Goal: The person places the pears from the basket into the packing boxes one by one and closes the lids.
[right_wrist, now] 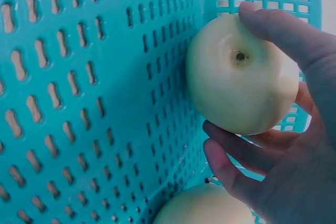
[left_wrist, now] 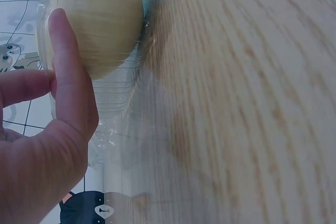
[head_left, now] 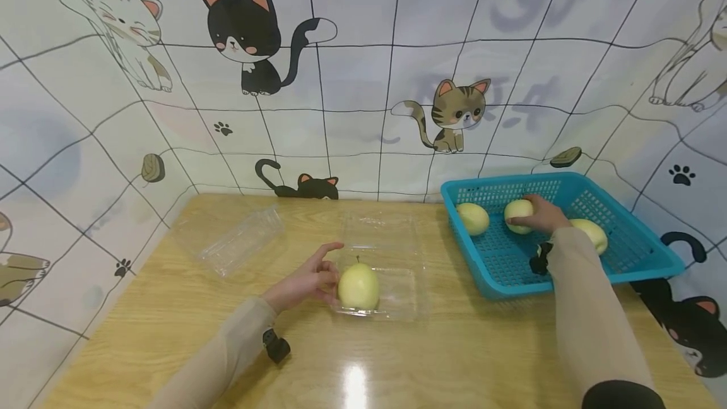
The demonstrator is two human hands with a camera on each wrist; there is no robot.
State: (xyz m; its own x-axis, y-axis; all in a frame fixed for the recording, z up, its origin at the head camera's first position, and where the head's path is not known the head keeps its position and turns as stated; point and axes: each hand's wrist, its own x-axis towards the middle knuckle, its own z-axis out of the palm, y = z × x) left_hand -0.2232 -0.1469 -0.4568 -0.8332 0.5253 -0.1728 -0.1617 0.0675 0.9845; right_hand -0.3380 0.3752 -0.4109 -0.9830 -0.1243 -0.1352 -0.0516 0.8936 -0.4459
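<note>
A round pale yellow pear (head_left: 358, 287), stem up, sits in the left part of a clear plastic box (head_left: 400, 314). The lid (head_left: 379, 230) of this box lies folded back behind it. My left hand (head_left: 307, 281) pinches the left side of the box, the thumb (left_wrist: 71, 72) along the outer wall beside the pear. Over in the blue basket (head_left: 485, 279), my right hand (head_left: 545, 215) grips another pear (right_wrist: 226, 87) between thumb and fingers. Its dark-spotted end faces the right wrist camera.
Two more pears (head_left: 472, 218) (head_left: 591, 235) lie in the basket, on either side of the right hand. A second clear plastic container (head_left: 244, 242) stands on the wooden table (head_left: 170, 320) at the left. A cat-printed sheet (head_left: 363, 81) rises behind the table and along both sides.
</note>
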